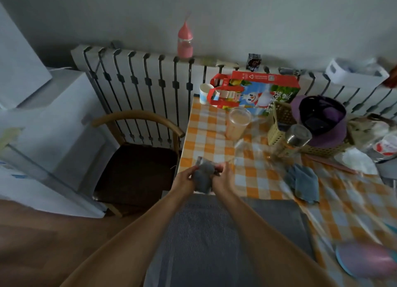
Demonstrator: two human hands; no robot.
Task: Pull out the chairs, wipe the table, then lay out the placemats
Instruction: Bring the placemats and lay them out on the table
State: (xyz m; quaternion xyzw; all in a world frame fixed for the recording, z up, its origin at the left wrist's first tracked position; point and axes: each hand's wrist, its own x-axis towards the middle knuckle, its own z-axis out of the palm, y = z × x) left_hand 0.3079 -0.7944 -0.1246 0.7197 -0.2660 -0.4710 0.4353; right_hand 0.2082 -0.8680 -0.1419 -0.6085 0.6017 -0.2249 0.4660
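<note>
A table (217, 149) in an orange-and-white checked cloth stands against a white radiator (137, 76), with a wooden chair (137, 157) pulled clear at its left edge. Both hands, left hand (184, 180) and right hand (223, 179), are together, gripping a bunched grey cloth (203, 177) over the near-left corner, above a grey placemat (206, 233). Far right, a yellow basket (285, 123) holds a purple cap (322, 119); a second grey cloth (303, 183) lies nearby.

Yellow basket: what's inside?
The yellow basket holds a purple cap, upside down. The cap covers whatever lies beneath it, so the rest is unseen.
</note>
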